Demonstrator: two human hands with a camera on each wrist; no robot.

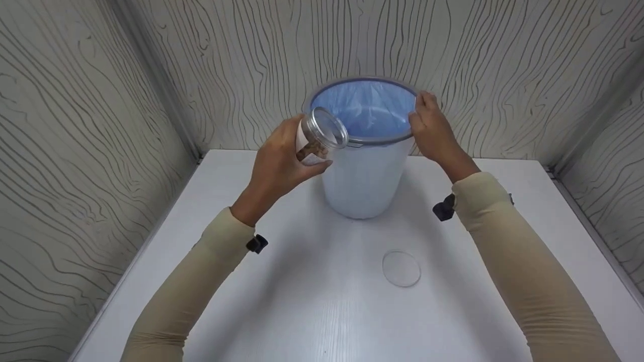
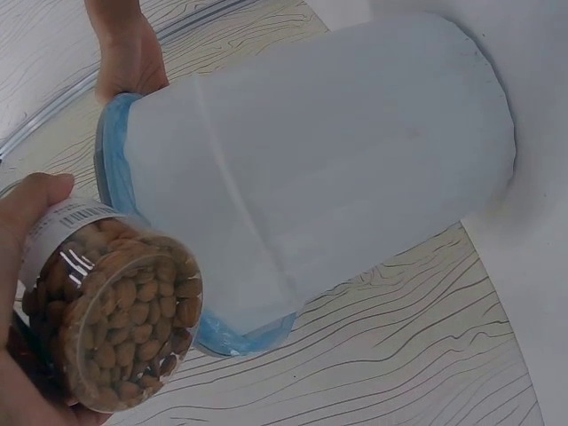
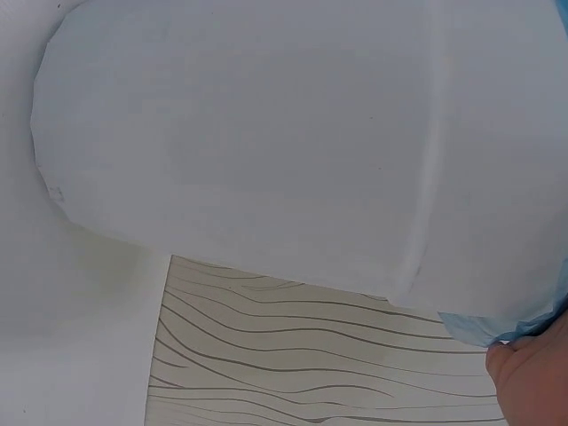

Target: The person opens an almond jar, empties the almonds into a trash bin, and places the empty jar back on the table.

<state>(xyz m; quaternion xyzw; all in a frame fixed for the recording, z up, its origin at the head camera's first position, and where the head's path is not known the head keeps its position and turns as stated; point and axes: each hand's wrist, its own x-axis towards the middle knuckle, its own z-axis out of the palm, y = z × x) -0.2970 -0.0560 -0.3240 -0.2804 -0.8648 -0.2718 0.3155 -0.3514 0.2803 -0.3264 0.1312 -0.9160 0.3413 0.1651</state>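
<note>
My left hand [image 1: 279,158] grips a clear plastic jar [image 1: 322,134] of almonds [image 2: 133,324], tilted with its open mouth toward the bin. A white label with a barcode [image 2: 84,213] wraps part of the jar. The jar's mouth is at the near left rim of a white trash bin [image 1: 365,178], which has a grey rim and a blue liner bag [image 1: 367,108]. At the bin's right side, my right hand [image 1: 435,128] holds the rim with curled fingers. Whether any almonds lie inside the bin cannot be seen.
A thin clear round disc or ring [image 1: 401,268] lies on the white table [image 1: 322,322], in front of the bin. Wood-grain patterned panels [image 1: 241,65] stand behind the table and on both sides.
</note>
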